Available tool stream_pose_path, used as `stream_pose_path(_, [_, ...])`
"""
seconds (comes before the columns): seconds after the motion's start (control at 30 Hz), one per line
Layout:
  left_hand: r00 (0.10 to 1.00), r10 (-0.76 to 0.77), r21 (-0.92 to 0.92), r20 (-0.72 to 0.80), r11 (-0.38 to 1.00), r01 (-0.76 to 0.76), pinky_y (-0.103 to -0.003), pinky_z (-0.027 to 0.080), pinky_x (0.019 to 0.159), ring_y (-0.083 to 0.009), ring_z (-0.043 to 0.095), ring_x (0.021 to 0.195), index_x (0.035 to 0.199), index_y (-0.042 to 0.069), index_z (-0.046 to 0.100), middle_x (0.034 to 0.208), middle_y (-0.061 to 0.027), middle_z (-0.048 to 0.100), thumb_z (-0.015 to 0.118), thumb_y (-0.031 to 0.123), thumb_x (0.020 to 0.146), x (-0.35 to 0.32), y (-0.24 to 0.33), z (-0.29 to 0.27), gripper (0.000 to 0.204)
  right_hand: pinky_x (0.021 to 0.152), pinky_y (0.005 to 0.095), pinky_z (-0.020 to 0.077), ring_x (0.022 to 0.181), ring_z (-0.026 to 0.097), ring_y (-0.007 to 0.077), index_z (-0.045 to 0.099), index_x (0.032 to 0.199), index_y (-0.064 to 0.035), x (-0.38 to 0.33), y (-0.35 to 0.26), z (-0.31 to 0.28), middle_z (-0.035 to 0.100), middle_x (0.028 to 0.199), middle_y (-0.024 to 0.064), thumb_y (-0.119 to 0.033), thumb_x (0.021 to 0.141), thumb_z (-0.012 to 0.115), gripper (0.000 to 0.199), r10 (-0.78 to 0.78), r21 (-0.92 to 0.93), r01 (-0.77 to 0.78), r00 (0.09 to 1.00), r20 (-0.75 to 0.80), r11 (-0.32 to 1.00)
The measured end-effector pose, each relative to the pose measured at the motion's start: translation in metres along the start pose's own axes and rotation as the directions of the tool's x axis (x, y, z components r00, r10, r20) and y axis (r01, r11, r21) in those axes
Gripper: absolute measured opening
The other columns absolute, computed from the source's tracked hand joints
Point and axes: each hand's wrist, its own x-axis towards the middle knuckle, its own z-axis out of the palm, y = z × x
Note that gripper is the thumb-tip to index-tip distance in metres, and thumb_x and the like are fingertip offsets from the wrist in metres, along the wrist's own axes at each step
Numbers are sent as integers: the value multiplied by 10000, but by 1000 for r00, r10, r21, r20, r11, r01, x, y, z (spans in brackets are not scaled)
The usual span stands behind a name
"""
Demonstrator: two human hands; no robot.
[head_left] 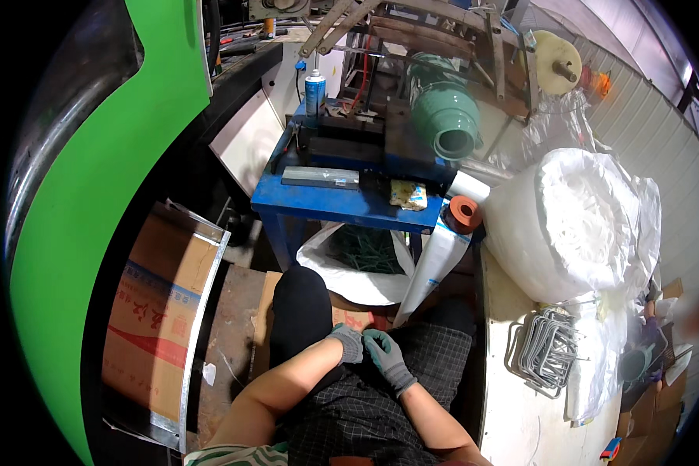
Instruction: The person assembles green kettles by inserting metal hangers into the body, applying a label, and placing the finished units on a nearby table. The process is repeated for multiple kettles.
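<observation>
In the head view, my left hand [349, 344] and my right hand [387, 359] meet in front of my lap, both in grey work gloves with green coating. The fingers of both hands look curled and lie close together. Anything between them is hidden or too small to make out. My dark checked apron [357, 408] covers my lap just below them. Beyond the hands, a white woven sack [330, 273] with dark green strips inside stands under the blue workbench [326, 200].
On the bench are a spray can [315, 95], a grey metal bar [320, 178] and a green cylindrical machine part [446, 116]. Bent metal handles [549, 351] lie on the right-hand table, near a big white plastic-wrapped bundle [512, 225]. A metal-edged cardboard-lined chute [159, 326] stands left.
</observation>
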Motion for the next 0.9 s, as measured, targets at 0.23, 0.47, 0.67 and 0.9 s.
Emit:
stream_pose_path(0.23, [999,3,28,41,1000,-4,-515,487,1003,-297,716,1162,1195,155,778,1244,-116,760,564,393,917,-10,5,-11,425,917,271,536,1017,647,114,671,1248,-2,-1,1,1,712,1133,45,-133,1021,712,265,-8,-39,7,1000,0,999])
stream_pose_path(0.47, [999,24,12,40,1000,-25,-510,488,1008,-291,713,1170,1224,152,765,1265,-116,753,573,378,915,-10,6,-13,428,913,265,534,1023,648,111,673,1260,0,-5,-11,0,716,1141,42,-129,1029,701,266,6,-10,-6,1000,18,1000])
stream_pose_path(0.67, [999,40,26,-29,999,-39,-529,531,929,-278,726,1148,1232,129,771,1248,-107,762,577,328,925,8,2,7,414,826,244,529,941,634,89,671,1288,-3,-2,-8,0,714,1118,18,-145,1054,666,273,2,61,-2,1000,-2,998])
stream_pose_path(0.9, [999,35,20,21,999,-36,-495,526,935,-261,732,1127,1208,146,784,1242,-82,766,613,336,906,-21,16,-32,396,771,211,496,876,590,69,681,1242,-6,3,-4,-9,679,1082,2,-109,1025,702,242,66,54,-65,997,-30,996])
